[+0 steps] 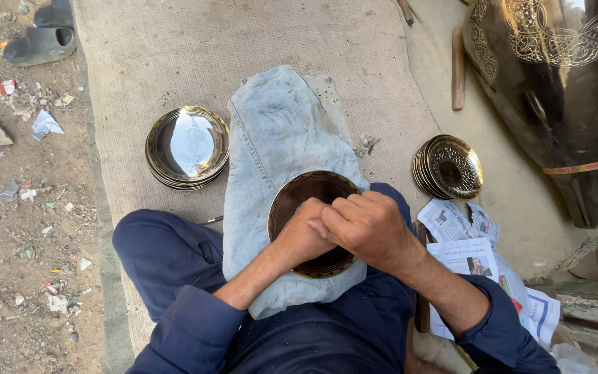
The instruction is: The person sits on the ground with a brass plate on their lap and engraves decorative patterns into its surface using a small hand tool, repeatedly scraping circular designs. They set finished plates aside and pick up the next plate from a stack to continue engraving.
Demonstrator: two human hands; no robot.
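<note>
A round brass plate [297, 193] lies on a pale denim cloth [275, 131] spread over my lap. Both hands rest on the plate, pressed together above its middle. My left hand [302, 234] is closed into a fist on the plate's near side. My right hand [364, 226] is curled over it, fingers bent toward the left hand. Whatever the fingers pinch is hidden between them. I sit cross-legged in dark blue clothes on a woven mat [174, 48].
A stack of plain shiny plates [187, 147] sits on the mat to the left. A stack of engraved plates [449, 167] leans at right beside newspaper sheets [466, 249]. A large engraved metal vessel [562, 90] fills the upper right. Littered dirt and sandals [39, 43] lie left.
</note>
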